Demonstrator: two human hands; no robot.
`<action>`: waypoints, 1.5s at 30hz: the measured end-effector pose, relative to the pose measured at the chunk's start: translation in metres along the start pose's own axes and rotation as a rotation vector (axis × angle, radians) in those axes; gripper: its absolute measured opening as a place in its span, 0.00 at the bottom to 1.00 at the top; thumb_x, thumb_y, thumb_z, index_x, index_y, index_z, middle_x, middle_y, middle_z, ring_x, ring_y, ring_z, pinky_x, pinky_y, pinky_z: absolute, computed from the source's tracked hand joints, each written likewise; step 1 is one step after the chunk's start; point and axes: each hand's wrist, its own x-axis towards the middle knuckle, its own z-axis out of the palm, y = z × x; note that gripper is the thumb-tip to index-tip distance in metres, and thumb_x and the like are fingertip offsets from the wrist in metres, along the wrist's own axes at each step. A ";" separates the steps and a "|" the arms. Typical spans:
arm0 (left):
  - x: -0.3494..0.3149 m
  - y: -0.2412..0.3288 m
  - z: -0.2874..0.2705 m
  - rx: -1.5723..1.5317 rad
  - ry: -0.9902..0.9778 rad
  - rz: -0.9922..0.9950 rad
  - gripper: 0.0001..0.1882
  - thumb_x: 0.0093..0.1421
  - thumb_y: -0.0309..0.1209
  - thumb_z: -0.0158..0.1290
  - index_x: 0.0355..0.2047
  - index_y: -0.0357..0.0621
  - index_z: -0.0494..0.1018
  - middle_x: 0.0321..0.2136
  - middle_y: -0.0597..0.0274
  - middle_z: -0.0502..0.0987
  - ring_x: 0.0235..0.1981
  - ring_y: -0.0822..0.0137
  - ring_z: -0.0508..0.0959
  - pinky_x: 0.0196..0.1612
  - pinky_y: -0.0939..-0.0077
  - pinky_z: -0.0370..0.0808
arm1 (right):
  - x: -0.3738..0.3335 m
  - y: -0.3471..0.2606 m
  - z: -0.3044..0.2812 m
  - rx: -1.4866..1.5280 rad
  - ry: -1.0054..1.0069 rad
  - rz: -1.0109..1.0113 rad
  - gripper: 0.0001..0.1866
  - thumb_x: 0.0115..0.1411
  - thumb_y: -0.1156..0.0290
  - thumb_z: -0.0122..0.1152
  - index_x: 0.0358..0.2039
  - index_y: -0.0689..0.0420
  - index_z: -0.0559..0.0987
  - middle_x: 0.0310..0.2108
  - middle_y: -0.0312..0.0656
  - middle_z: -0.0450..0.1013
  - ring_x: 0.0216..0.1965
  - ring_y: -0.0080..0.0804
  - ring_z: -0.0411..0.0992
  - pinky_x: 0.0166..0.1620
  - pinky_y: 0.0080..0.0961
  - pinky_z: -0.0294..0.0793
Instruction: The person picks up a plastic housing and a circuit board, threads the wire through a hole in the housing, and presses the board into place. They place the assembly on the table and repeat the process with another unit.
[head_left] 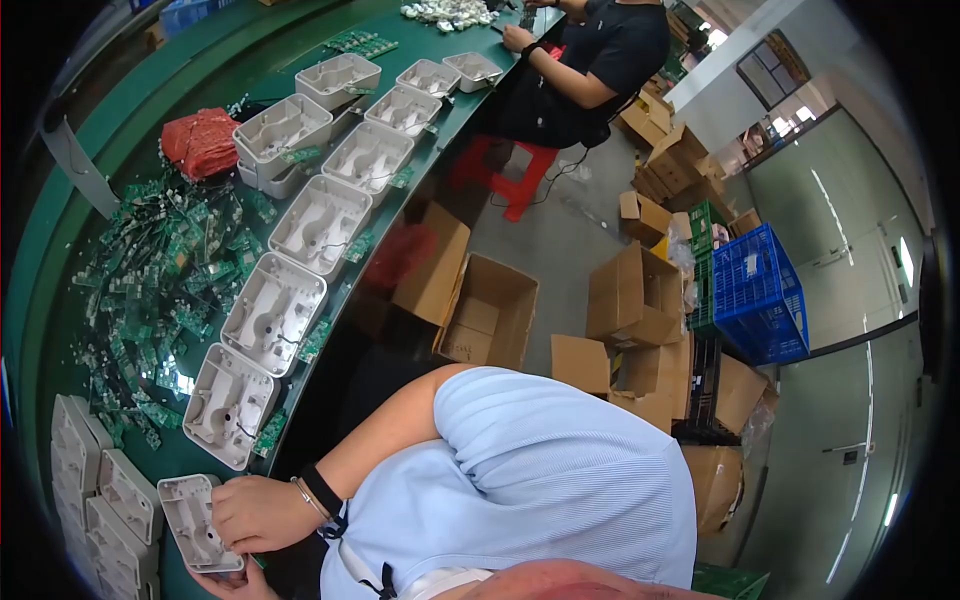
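The case being worked on sits at the near edge of the desk, open side up; the left hand is closed round its end, while the right hand has its fingers curled down inside it, and whether they pinch anything there I cannot tell. The likeliest trouble, I judge, is the case tipping or sliding off the near edge if the left hand loosens while the right one presses. The small boards beside the row cases lie so close to that edge that a passing forearm could catch one and tug its wires. The stacked cases, toward the far edge from the held one, could topple if knocked, and pulling one board from the loose pile might drag others, since wires run all through it. By count: two hands, one case between them, seven cases in the row along the near edge, at least three spare cases behind its farther part, one red bag beside the pile, and one co-worker seated farther along; the stacked cases overlap and the pile is too tangled to count either
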 end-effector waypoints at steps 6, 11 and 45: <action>0.008 -0.006 -0.004 -0.104 -0.055 0.009 0.57 0.53 0.09 0.61 0.79 0.44 0.45 0.73 0.41 0.62 0.64 0.51 0.75 0.63 0.67 0.76 | 0.009 -0.009 0.003 0.076 0.175 0.111 0.11 0.54 0.65 0.68 0.36 0.55 0.81 0.36 0.42 0.75 0.41 0.48 0.75 0.39 0.44 0.74; 0.007 -0.005 -0.005 -0.077 -0.095 0.117 0.57 0.54 0.09 0.60 0.79 0.43 0.44 0.75 0.42 0.57 0.67 0.52 0.71 0.64 0.65 0.75 | 0.009 -0.016 0.010 0.073 0.211 0.239 0.11 0.52 0.66 0.68 0.34 0.57 0.82 0.35 0.43 0.75 0.39 0.48 0.75 0.38 0.45 0.75; -0.011 0.107 0.026 -0.123 -0.088 -0.044 0.54 0.53 0.10 0.62 0.78 0.41 0.49 0.69 0.49 0.65 0.47 0.65 0.84 0.47 0.75 0.83 | 0.009 -0.027 -0.014 -0.167 0.071 0.133 0.04 0.60 0.67 0.69 0.32 0.53 0.83 0.36 0.37 0.78 0.29 0.43 0.80 0.30 0.37 0.79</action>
